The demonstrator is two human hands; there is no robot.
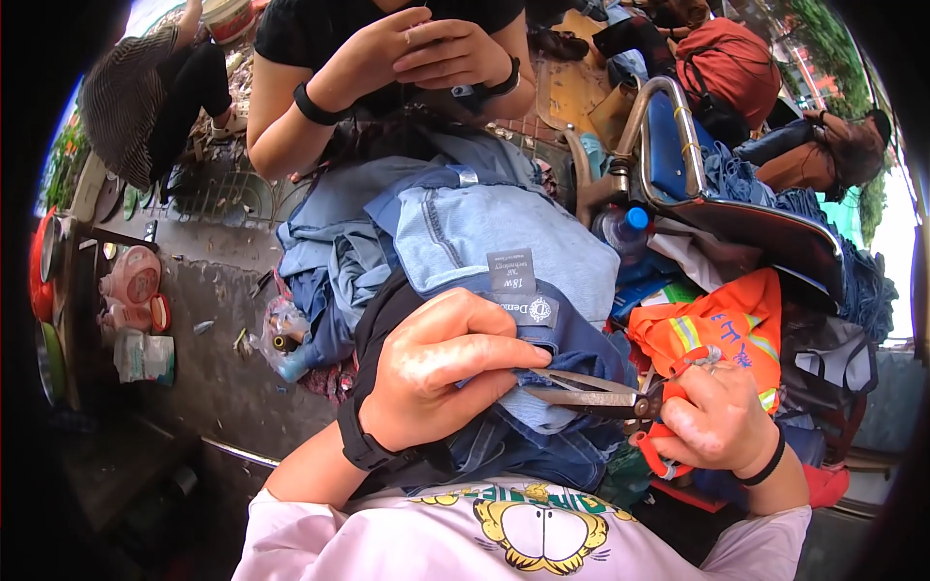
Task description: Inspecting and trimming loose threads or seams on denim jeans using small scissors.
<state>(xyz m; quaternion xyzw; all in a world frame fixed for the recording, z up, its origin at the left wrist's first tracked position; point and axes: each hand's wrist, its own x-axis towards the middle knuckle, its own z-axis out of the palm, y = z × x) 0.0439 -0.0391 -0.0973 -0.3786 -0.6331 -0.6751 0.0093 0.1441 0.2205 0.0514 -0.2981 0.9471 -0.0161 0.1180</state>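
A pair of jeans (513,221), its pale inner side turned up, lies across my lap with a grey label (511,272) and a dark label at the waistband. My left hand (441,363) pinches the denim near the waistband, thumb and index finger pressed together. In my right hand (719,414) are scissors (612,399) with red-wrapped handles. Their blades stand slightly apart, pointing left, the tips close beneath my left fingertips. Whether denim or thread lies between the blades I cannot tell.
More denim (334,228) is heaped beyond and to the left. Opposite sits a person with both hands (436,53) raised together. At right are a blue-capped bottle (625,230), an orange reflective vest (741,320) and a metal-framed chair (668,145) loaded with denim. A pink jug (134,276) stands far left.
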